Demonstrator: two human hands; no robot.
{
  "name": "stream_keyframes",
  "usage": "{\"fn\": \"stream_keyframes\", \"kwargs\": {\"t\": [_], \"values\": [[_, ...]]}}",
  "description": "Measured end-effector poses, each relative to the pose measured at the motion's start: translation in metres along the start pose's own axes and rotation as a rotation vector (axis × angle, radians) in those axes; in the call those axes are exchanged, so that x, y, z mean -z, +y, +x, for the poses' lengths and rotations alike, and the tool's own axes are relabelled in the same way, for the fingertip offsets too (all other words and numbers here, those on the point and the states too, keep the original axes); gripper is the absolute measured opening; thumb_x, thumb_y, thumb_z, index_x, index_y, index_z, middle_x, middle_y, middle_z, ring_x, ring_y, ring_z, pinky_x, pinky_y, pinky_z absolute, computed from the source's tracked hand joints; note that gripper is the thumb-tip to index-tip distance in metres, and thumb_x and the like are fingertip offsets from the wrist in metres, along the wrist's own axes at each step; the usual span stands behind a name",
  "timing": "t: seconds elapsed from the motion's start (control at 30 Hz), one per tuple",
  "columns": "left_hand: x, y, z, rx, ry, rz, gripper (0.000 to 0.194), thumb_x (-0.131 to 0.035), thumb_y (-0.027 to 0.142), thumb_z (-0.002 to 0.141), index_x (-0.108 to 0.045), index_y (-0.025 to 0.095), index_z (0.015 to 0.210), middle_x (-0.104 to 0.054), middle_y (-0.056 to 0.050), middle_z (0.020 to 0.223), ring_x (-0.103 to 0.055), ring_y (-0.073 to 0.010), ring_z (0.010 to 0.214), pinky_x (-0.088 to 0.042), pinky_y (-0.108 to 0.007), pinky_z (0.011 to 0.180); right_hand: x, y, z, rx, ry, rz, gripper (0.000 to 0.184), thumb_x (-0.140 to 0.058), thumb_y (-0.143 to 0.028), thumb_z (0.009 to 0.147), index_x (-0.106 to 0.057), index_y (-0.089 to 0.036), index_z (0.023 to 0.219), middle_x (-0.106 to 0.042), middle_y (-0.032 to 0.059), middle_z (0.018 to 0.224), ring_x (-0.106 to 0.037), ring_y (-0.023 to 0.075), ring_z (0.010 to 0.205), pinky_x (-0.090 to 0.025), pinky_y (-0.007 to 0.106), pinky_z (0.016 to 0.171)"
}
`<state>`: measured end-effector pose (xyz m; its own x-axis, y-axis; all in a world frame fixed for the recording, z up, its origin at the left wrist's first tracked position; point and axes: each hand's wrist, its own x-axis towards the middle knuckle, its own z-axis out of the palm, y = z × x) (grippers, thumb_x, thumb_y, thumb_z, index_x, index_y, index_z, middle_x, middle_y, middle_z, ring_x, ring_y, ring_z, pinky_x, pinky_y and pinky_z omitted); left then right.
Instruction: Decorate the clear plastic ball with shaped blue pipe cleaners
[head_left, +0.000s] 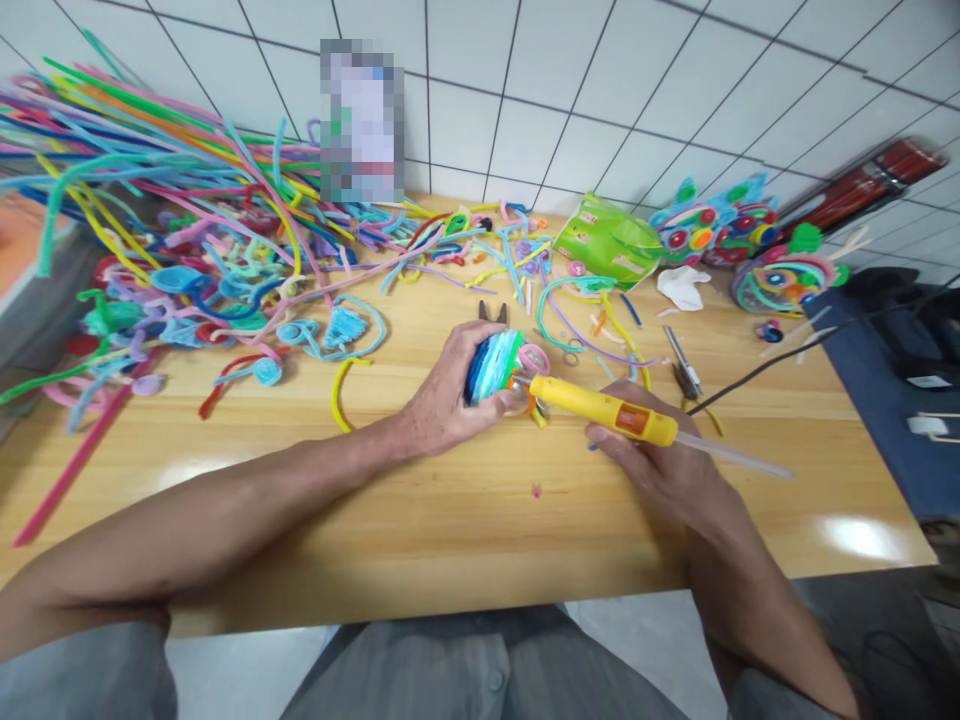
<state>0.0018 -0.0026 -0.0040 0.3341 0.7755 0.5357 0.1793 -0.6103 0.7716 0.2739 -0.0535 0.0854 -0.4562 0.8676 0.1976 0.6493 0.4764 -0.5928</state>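
My left hand [450, 400] is closed around a small craft piece [493, 368] wrapped in blue, pale aqua and green pipe cleaners, with a pink ring on its far right side. In my right hand [660, 465] is a yellow hot glue gun [600, 405], a clear glue stick poking out of its back end. The gun's nozzle points left and reaches the right side of the craft piece; whether it touches cannot be made out. Just beyond my left hand lie pliers [493, 312], only their jaws showing.
Loose pipe cleaners [150, 170] heap up at the back left. Behind stand a green tissue pack [606, 240], a crumpled white tissue [682, 288] and finished colourful craft figures [784, 280]. A metal tool [681, 362] and the gun's dark cord [772, 370] lie to the right.
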Motion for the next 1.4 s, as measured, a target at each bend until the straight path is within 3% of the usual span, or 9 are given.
{"fn": "stream_keyframes", "kwargs": {"t": [0.57, 0.93, 1.07, 1.2, 1.3, 1.4], "values": [[0.001, 0.001, 0.001, 0.030, -0.018, -0.011, 0.063, -0.067, 0.050, 0.096, -0.042, 0.027, 0.149, -0.053, -0.015, 0.144, -0.054, -0.0331, 0.135, -0.048, -0.055, 0.115, 0.002, 0.002, -0.003, -0.004, -0.020, -0.022, 0.009, -0.060, -0.034, 0.104, -0.059, -0.027, 0.097, -0.066, 0.0005, 0.085, -0.063, 0.0194, 0.070, -0.048, 0.034, 0.063], [0.006, 0.010, 0.004, 0.123, -0.053, -0.060, 0.058, -0.066, 0.047, 0.097, -0.045, 0.025, 0.146, -0.054, -0.015, 0.143, -0.056, -0.0329, 0.133, -0.049, -0.053, 0.114, 0.006, 0.013, -0.004, -0.028, -0.034, 0.137, 0.024, -0.062, -0.045, 0.103, -0.067, -0.026, 0.090, -0.067, 0.0022, 0.085, -0.064, 0.0194, 0.071, -0.053, 0.035, 0.063], [0.007, 0.011, 0.004, 0.175, -0.068, -0.100, 0.058, -0.068, 0.045, 0.096, -0.045, 0.024, 0.145, -0.054, -0.015, 0.142, -0.056, -0.0316, 0.131, -0.049, -0.052, 0.113, 0.011, 0.019, -0.008, -0.130, 0.102, 0.250, 0.025, -0.068, -0.050, 0.099, -0.073, -0.026, 0.094, -0.073, 0.0039, 0.090, -0.071, 0.0225, 0.080, -0.060, 0.036, 0.067], [0.008, 0.009, 0.002, 0.235, -0.066, -0.128, 0.058, -0.069, 0.045, 0.095, -0.047, 0.025, 0.145, -0.056, -0.014, 0.141, -0.057, -0.0316, 0.131, -0.048, -0.053, 0.114, 0.038, 0.030, -0.012, -0.220, 0.328, 0.260, 0.031, -0.073, -0.058, 0.093, -0.076, -0.028, 0.101, -0.078, 0.0050, 0.099, -0.073, 0.0253, 0.086, -0.061, 0.040, 0.073], [0.006, 0.006, 0.001, 0.247, -0.034, -0.163, 0.059, -0.070, 0.046, 0.094, -0.047, 0.026, 0.145, -0.056, -0.013, 0.143, -0.057, -0.0317, 0.132, -0.048, -0.053, 0.115, 0.067, 0.058, -0.024, -0.335, 0.529, 0.121, 0.032, -0.074, -0.059, 0.090, -0.077, -0.029, 0.100, -0.078, 0.0050, 0.103, -0.071, 0.0250, 0.086, -0.058, 0.041, 0.074], [0.004, 0.005, 0.000, 0.269, -0.008, -0.201, 0.060, -0.072, 0.047, 0.094, -0.048, 0.025, 0.145, -0.056, -0.013, 0.143, -0.057, -0.0315, 0.132, -0.048, -0.053, 0.116, 0.088, 0.105, -0.047, -0.596, 0.696, -0.032, 0.036, -0.068, -0.060, 0.089, -0.075, -0.027, 0.102, -0.075, 0.0035, 0.094, -0.066, 0.0215, 0.079, -0.054, 0.037, 0.072]]}}
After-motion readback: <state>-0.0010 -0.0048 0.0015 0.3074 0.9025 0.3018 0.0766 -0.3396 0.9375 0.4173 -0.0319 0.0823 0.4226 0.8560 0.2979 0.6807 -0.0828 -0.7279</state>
